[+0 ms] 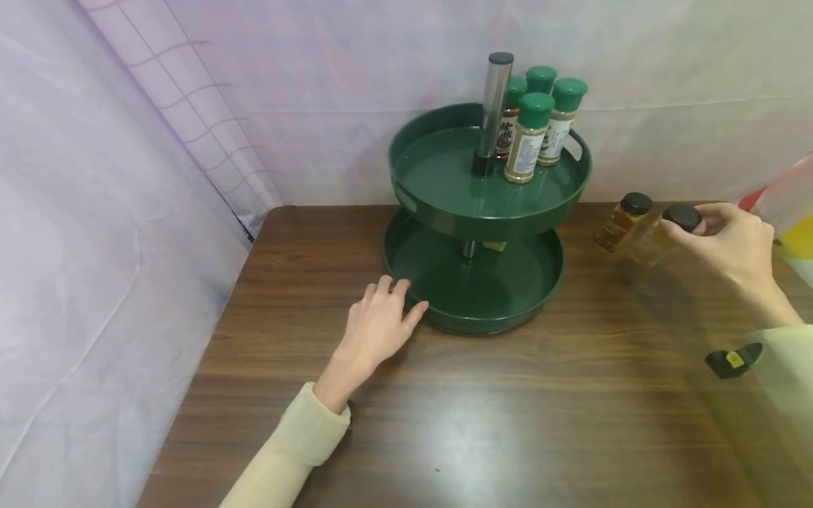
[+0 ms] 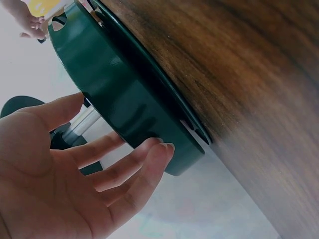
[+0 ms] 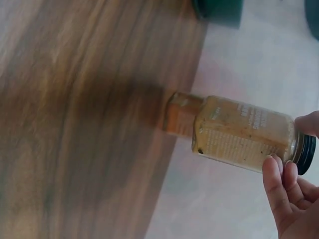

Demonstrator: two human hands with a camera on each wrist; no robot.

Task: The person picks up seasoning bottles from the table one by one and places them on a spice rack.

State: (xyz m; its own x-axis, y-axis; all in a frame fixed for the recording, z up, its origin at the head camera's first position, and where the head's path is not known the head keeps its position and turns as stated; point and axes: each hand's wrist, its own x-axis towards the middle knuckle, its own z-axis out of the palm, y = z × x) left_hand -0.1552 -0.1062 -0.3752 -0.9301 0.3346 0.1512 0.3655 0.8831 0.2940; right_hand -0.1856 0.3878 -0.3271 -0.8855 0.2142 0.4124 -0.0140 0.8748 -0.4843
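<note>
My right hand (image 1: 739, 243) pinches a spice jar (image 3: 244, 132) near its black lid. The jar is clear, holds tan powder and is tilted; the right wrist view shows it lifted off the table. Behind it stands a second black-lidded jar (image 1: 619, 226) with orange-red contents. My left hand (image 1: 380, 319) is at the front left of a green two-tier round rack (image 1: 483, 324). In the left wrist view its loosely bent fingers (image 2: 127, 189) touch the lower tray's outer wall (image 2: 119, 84). Several green-capped spice bottles (image 1: 527, 144) stand on the upper tray (image 1: 438, 162).
A metal post (image 1: 495, 106) rises through the rack. A small pale item (image 1: 494, 245) is partly hidden on the lower tray. The brown wooden table (image 1: 394, 437) meets a white curtain (image 1: 305, 141) at the back. A red, white and yellow object (image 1: 797, 236) is at the right edge.
</note>
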